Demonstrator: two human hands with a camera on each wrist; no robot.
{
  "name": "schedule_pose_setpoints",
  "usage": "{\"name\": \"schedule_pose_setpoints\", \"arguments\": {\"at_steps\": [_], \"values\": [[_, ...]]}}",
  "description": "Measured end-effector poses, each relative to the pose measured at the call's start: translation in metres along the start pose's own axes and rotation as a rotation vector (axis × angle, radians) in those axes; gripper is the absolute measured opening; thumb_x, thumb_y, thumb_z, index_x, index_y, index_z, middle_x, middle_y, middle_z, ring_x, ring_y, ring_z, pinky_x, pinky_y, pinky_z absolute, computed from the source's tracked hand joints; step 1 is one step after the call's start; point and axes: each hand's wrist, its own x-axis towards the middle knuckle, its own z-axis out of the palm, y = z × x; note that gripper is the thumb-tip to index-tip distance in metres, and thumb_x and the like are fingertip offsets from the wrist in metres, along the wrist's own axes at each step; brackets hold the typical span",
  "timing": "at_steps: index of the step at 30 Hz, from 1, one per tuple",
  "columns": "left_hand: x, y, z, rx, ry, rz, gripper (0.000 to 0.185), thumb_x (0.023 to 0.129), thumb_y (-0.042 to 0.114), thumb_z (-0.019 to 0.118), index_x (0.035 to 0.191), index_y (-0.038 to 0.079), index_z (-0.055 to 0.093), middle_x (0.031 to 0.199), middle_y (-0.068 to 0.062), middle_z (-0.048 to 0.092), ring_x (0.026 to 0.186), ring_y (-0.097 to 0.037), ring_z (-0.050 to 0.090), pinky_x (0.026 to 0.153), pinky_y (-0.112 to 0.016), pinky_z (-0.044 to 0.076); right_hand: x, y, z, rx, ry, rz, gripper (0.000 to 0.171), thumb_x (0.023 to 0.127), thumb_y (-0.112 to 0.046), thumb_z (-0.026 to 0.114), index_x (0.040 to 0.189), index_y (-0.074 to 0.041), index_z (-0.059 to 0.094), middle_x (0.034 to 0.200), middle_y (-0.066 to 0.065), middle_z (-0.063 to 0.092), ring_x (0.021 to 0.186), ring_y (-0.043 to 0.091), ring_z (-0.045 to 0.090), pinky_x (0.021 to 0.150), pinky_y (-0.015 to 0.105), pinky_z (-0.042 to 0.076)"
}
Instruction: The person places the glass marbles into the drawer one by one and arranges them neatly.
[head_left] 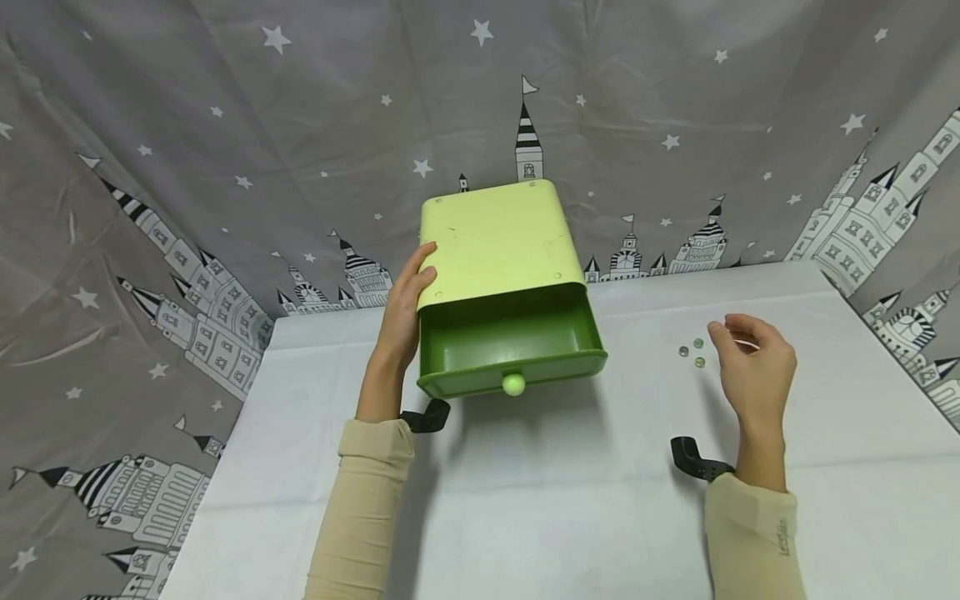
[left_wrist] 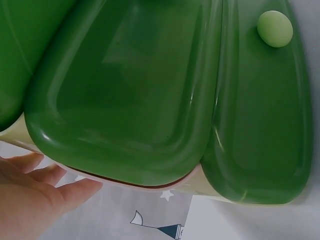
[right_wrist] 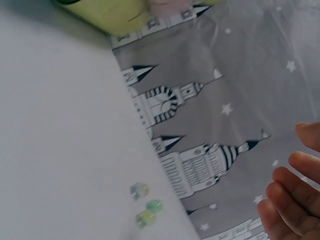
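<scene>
A pale yellow box (head_left: 498,242) stands before the curtain, with its green drawer (head_left: 510,333) pulled out and nothing showing inside. On the drawer front is a round light green knob (head_left: 513,384). My left hand (head_left: 405,312) rests on the box's left side, its fingers fairly straight along the wall. In the left wrist view, rounded green panels (left_wrist: 125,110) sit close to those fingertips. My right hand (head_left: 757,367) hovers right of three small see-through marbles (head_left: 699,342), fingers loosely bent and nothing between them. One marble is green, one yellowish, one clear.
A white cloth (head_left: 540,517) covers the table. Behind and along both sides hangs a grey curtain (head_left: 300,142) printed with castles and stars. Black camera mounts (head_left: 697,460) are strapped to both wrists.
</scene>
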Motion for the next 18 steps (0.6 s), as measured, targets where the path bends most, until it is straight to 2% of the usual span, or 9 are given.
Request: {"name": "schedule_pose_setpoints", "arguments": {"at_steps": [3,6,10,18], "values": [[0.0,0.0,0.0,-0.001,0.001,0.002,0.051,0.102,0.031,0.045,0.152,0.019,0.041,0.158,0.006,0.028,0.145,-0.01,0.018,0.116,-0.043,0.014,0.0,0.008,0.001,-0.03,-0.013,0.031,0.03,0.093,-0.015,0.067,0.109,0.009,0.07,0.106,0.02,0.068,0.084,-0.004,0.051,0.075,0.015,0.041],[0.0,0.0,0.0,-0.004,-0.002,0.002,0.051,0.102,0.031,0.045,0.152,0.018,0.041,0.158,0.006,0.028,0.145,-0.009,0.018,0.116,-0.043,0.013,0.0,0.015,0.002,-0.06,-0.051,0.076,0.032,0.094,-0.016,0.065,0.112,0.01,0.069,0.11,0.022,0.067,0.092,0.011,0.057,0.073,0.016,0.039],[0.0,-0.001,0.0,-0.006,-0.005,0.003,0.051,0.103,0.031,0.044,0.152,0.018,0.041,0.158,0.007,0.027,0.145,-0.009,0.017,0.116,-0.043,0.012,-0.001,0.023,0.002,-0.094,-0.104,0.127,0.034,0.095,-0.016,0.064,0.117,0.01,0.067,0.116,0.025,0.064,0.104,0.032,0.058,0.074,0.022,0.039],[-0.001,0.0,0.0,-0.005,-0.003,0.004,0.051,0.103,0.031,0.044,0.152,0.018,0.041,0.158,0.006,0.027,0.145,-0.011,0.019,0.116,-0.044,0.013,0.002,0.04,-0.001,-0.195,-0.145,0.193,0.037,0.093,-0.015,0.063,0.12,0.011,0.064,0.115,0.031,0.061,0.105,0.038,0.054,0.081,0.043,0.037]]}}
